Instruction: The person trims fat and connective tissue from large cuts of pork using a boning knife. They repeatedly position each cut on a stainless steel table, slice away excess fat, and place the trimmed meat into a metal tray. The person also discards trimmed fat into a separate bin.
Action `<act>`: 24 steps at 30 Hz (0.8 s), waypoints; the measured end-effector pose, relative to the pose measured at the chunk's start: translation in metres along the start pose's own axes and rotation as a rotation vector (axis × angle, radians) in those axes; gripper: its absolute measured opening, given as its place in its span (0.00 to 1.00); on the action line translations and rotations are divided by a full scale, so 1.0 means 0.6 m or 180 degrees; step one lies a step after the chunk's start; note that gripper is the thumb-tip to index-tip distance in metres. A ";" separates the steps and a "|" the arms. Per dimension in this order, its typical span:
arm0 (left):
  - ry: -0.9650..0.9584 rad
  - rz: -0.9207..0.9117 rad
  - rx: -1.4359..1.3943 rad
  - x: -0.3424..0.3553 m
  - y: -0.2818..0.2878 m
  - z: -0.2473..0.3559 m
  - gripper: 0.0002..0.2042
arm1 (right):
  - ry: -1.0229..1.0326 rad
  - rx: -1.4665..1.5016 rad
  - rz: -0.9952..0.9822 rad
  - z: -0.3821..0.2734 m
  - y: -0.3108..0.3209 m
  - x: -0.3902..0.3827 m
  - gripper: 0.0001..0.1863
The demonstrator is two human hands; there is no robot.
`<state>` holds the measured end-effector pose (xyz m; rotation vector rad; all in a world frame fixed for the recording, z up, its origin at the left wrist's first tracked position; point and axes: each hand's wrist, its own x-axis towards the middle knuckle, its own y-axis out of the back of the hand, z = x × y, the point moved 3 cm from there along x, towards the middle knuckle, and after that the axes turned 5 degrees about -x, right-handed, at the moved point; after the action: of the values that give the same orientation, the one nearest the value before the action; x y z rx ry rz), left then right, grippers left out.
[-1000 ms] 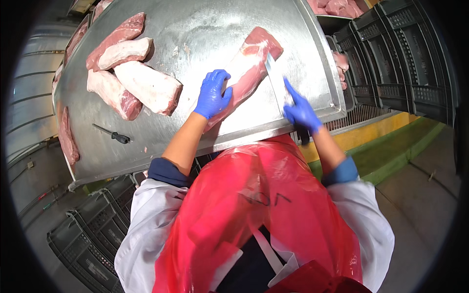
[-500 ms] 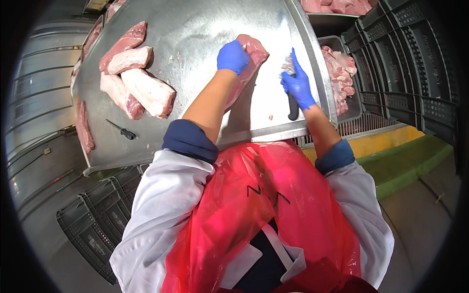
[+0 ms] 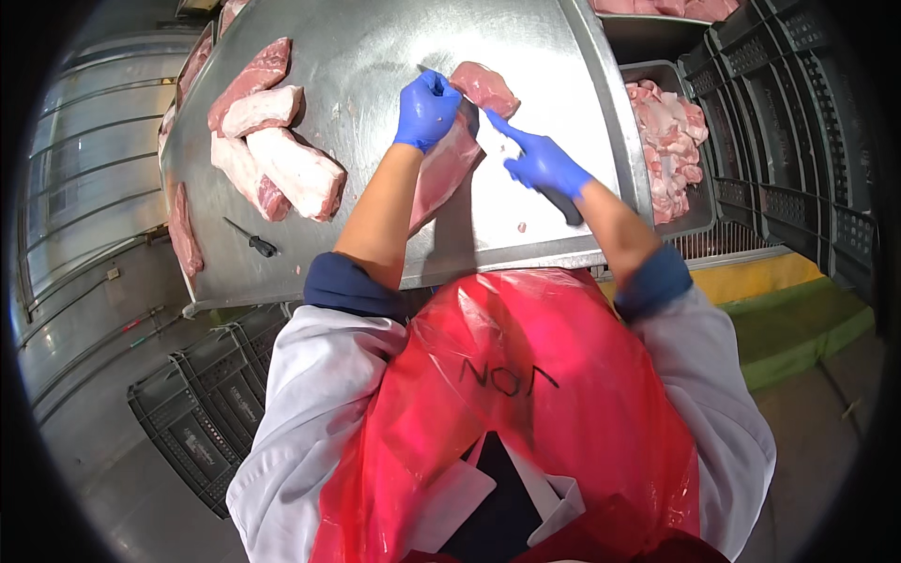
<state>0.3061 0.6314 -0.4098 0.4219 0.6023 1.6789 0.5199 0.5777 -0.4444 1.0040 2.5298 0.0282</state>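
Observation:
My left hand [image 3: 422, 114], in a blue glove, is curled closed on the upper part of a long red pork loin [image 3: 441, 174] lying lengthwise on the steel table [image 3: 357, 38]. My right hand [image 3: 544, 164], also blue-gloved, grips a knife with a black handle [image 3: 567, 208], index finger stretched along it; its blade angles up-left across the loin, partly hidden by my left hand. Several pale and red meat pieces [image 3: 291, 174] lie piled at the left, near a black-handled sharpening rod [image 3: 258, 244]. A narrow red strip [image 3: 183, 225] lies by the left edge.
A bin of meat pieces [image 3: 666, 150] sits beside the table's right edge, with another meat tray [image 3: 657, 7] above. Dark plastic crates [image 3: 770, 122] line the right; more crates [image 3: 197, 432] stand at lower left. A raised table lip [image 3: 605, 56] runs along the right.
My left hand rose up the loin, then shifted slightly left. The knife swung from the loin to upright at the right, then back left across the loin with my right hand.

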 end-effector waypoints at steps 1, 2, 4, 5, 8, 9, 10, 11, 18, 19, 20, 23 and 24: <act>-0.0085 -0.0027 -0.0020 0.007 -0.004 0.012 0.06 | -0.0114 -0.0132 0.0045 -0.019 0.013 0.036 0.44; -0.0315 -0.0066 0.0098 0.009 -0.006 0.027 0.06 | 0.0121 0.0167 0.0064 -0.022 0.018 0.063 0.44; -0.0418 -0.0051 0.0380 0.014 0.000 0.040 0.06 | 0.0130 0.0029 0.0055 -0.004 0.006 0.065 0.44; -0.0474 -0.0049 0.0520 0.016 0.002 0.044 0.06 | 0.0132 -0.0039 0.0057 0.008 0.005 0.060 0.44; -0.0111 0.0030 0.0094 0.018 0.034 -0.008 0.08 | -0.0170 0.0088 -0.0504 -0.014 -0.001 -0.043 0.45; -0.0133 0.0023 -0.0048 0.015 0.037 -0.012 0.08 | -0.0224 0.0217 -0.0507 -0.003 -0.012 -0.047 0.45; -0.0199 -0.0035 -0.0191 0.022 0.034 -0.003 0.08 | -0.0231 0.0156 -0.0385 -0.004 -0.017 -0.021 0.45; -0.0261 -0.0091 -0.0334 0.026 0.032 0.005 0.08 | -0.0240 0.0093 -0.0267 -0.014 -0.021 0.030 0.45; -0.0315 0.0018 -0.0741 0.022 0.073 -0.005 0.09 | -0.0175 0.0056 -0.0440 -0.044 -0.045 -0.073 0.44; -0.0304 -0.0001 -0.0638 0.018 0.075 0.009 0.09 | -0.0199 0.0070 -0.0390 -0.042 -0.053 -0.072 0.44; -0.0293 -0.0019 -0.0535 0.020 0.076 0.025 0.08 | -0.0213 0.0060 -0.0359 -0.042 -0.058 -0.067 0.44; -0.0610 0.0034 -0.0440 0.030 0.064 0.049 0.06 | -0.0304 0.0442 -0.0249 -0.068 -0.068 0.016 0.42; -0.0675 0.0064 -0.0442 0.034 0.067 0.056 0.06 | -0.0304 0.0219 -0.0145 -0.091 -0.071 0.014 0.42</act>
<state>0.2897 0.6514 -0.3599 0.4988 0.3246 1.6576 0.4656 0.5591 -0.4051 0.9501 2.4803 -0.1182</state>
